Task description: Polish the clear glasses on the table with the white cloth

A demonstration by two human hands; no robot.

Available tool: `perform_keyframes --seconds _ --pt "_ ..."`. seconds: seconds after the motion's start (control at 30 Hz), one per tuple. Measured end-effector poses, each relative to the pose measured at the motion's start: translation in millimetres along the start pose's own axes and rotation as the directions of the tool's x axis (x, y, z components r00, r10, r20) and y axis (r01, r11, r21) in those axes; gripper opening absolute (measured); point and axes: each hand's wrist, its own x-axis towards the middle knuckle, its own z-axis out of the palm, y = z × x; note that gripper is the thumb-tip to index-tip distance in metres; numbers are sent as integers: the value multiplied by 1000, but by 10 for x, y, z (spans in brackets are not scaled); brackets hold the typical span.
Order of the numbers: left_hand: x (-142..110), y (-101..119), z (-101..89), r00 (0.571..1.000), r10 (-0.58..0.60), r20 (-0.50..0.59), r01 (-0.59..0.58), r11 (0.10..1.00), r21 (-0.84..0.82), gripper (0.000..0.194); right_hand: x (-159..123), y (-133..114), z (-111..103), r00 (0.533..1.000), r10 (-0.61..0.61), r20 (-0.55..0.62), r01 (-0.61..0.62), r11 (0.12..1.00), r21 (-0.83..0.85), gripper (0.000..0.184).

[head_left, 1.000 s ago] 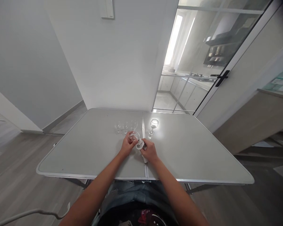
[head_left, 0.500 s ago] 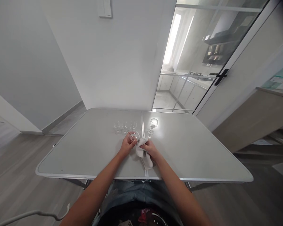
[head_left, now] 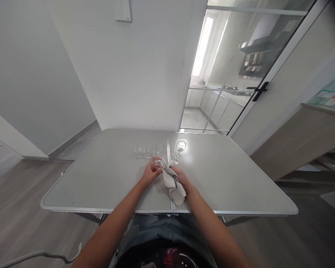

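My left hand (head_left: pixel 150 172) is closed around the bowl of a clear wine glass (head_left: pixel 159 162), tilted on its side above the table. Its stem points right, toward the cloth. My right hand (head_left: pixel 181 176) grips a whitish cloth (head_left: pixel 174 186), whose loose end hangs down toward me. The cloth's upper part lies at the stem end of the glass and hides the foot. Just beyond, another wine glass (head_left: pixel 181 146) stands upright on the right half of the table. Several clear stemmed glasses (head_left: pixel 147 149) stand in a row past my left hand.
The grey folding table (head_left: pixel 100 178) has a metal rim and a seam down its middle. A white wall (head_left: pixel 145 82) rises behind it. To the right is a glass-paned door (head_left: pixel 206 93) with a black handle (head_left: pixel 260 91), then a wooden shelf unit (head_left: pixel 304 145).
My right hand has shifted slightly right and toward me. The cloth now hangs more spread out, its lower end farther right. My left hand still holds the glass in nearly the same place.
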Motion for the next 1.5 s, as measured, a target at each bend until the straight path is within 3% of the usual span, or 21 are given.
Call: perform_keyframes --seconds 0.07,0.13,0.23,0.33,0.47,0.6,0.77,0.93,1.03,1.13,1.23,1.4,1.5 --pt "1 23 6 1000 5 -19 -5 1000 11 64 6 0 5 1000 -17 12 17 999 -30 34" --pt "8 38 11 997 28 -69 -26 999 34 63 13 1 35 992 -128 4 128 981 -143 32" --pt "22 41 23 989 40 -143 -31 998 61 61 19 1 85 937 -349 -28 305 851 -428 24" --pt "29 35 35 989 -12 -147 18 999 42 63 20 11 89 888 -458 -44 353 740 -573 20" --pt "26 23 23 989 -84 -119 87 996 23 60 39 56 50 923 -385 0 340 816 -468 24" --pt "27 -4 5 982 -140 -126 142 990 12 59 78 94 55 941 -328 -79 285 897 -339 34" --pt "16 -27 36 985 -169 -43 169 986 7 53 101 133 56 968 -220 -117 206 971 -122 37" --pt "10 15 42 992 -114 -46 118 990 81 47 155 216 5 920 -173 -351 159 985 -69 45" --pt "14 58 35 998 1 -68 9 990 144 40 191 213 7 919 -104 -380 142 987 74 49" --pt "3 97 38 998 52 -38 -45 985 169 36 208 165 3 898 -103 -427 201 961 189 49" --pt "-26 122 49 998 25 -58 -15 986 166 34 208 125 -21 847 -132 -515 292 925 242 47" --pt "-47 117 82 983 -19 -184 24 1000 20 38 180 128 5 782 -243 -574 389 910 146 45" --pt "-25 99 88 959 3 -285 -2 1000 4 39 170 171 57 807 -281 -520 370 926 73 45"
